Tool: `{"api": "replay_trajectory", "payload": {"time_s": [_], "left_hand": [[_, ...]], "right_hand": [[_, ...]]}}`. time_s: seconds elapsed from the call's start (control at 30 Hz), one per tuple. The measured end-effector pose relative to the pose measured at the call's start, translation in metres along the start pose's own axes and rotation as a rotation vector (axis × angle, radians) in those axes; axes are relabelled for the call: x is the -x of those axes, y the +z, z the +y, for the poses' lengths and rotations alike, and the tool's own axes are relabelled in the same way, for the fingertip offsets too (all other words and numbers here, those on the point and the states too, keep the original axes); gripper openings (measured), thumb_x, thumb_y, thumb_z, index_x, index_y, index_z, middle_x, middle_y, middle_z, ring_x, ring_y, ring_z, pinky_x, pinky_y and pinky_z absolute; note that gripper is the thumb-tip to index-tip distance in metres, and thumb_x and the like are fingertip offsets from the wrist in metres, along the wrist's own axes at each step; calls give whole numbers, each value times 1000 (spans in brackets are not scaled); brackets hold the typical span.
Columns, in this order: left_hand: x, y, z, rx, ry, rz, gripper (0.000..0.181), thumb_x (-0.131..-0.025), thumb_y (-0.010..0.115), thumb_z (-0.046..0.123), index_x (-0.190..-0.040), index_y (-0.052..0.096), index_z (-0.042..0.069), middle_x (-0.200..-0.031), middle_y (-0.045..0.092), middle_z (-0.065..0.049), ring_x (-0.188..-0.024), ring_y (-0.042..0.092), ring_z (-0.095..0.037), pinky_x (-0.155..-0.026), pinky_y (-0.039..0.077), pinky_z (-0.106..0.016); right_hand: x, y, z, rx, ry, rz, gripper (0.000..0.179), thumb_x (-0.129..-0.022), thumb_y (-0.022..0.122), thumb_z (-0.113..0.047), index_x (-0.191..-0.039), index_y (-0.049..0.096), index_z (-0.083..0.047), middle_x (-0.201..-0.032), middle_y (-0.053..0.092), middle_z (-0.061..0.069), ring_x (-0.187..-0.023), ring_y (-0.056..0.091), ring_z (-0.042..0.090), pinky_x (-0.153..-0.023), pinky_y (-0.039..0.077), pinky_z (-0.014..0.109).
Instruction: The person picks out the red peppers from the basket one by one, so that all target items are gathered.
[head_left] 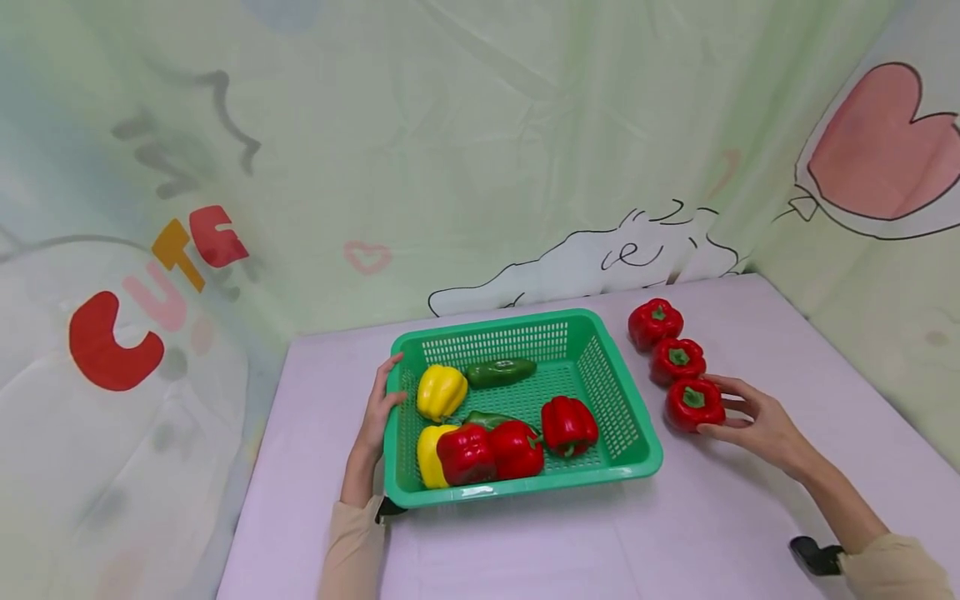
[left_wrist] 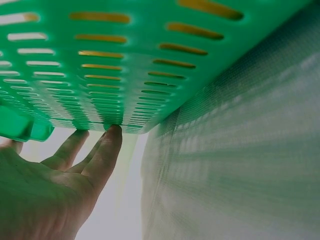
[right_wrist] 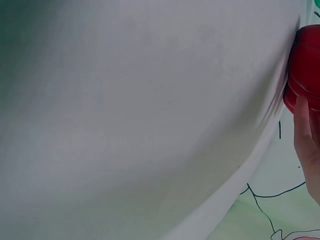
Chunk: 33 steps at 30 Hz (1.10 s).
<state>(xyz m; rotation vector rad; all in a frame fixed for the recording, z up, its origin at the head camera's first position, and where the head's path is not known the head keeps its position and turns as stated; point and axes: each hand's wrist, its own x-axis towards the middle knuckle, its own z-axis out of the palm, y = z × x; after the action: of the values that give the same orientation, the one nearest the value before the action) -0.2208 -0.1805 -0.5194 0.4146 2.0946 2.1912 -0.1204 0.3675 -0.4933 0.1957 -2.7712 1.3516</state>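
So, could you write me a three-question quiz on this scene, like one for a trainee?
1. How many glossy red bell peppers sit outside the rectangular green plastic basket?
2. True or false: the bare right hand touches the pepper in that row nearest the person.
3. What is the bare left hand touching? A) a long dark-green vegetable; B) one of those red peppers; C) the basket.

Key:
1. Three.
2. True.
3. C.

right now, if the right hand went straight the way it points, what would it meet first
The front red pepper, which the hand holds; beyond, probably the basket, though depth is unclear.
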Motion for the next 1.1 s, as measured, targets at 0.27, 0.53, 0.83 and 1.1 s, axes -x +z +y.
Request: {"api": "replay_trajectory", "payload": {"time_s": [0.27, 0.53, 0.83, 1.1], "left_hand": [[0, 0, 0, 25, 7, -6, 61, -94, 37, 3, -153, 24, 10, -155, 27, -20, -126, 40, -40, -91, 48, -27], [1, -1, 0, -4, 2, 7, 61, -94, 39, 4, -153, 26, 11, -155, 27, -19, -125, 40, -41, -91, 48, -28], [-1, 0, 2, -21, 4, 2, 62, -93, 39, 6, -153, 26, 12, -156, 25, -17, -124, 40, -40, -90, 48, -28], [0, 0, 1, -30, 1, 5, 62, -93, 39, 6, -153, 26, 12, -156, 25, -16, -124, 41, -40, -90, 48, -29]], "right_hand": [[-3, -9, -4, 23, -20, -14, 67, -86, 75, -13, -141, 41, 4, -124, 42, -26, -101, 45, -18, -72, 52, 17], [-10, -24, -14, 72, -32, 12, 59, -90, 70, -15, -139, 44, 3, -125, 49, -13, -100, 46, -18, -70, 51, 17], [-15, -31, -33, 143, -51, 47, 58, -89, 72, -16, -139, 46, 1, -129, 52, 19, -100, 42, -20, -73, 44, 7], [-24, -14, -69, 118, -141, -5, 59, -84, 75, -8, -136, 50, 2, -130, 54, 23, -103, 47, -11, -78, 47, 12]]}}
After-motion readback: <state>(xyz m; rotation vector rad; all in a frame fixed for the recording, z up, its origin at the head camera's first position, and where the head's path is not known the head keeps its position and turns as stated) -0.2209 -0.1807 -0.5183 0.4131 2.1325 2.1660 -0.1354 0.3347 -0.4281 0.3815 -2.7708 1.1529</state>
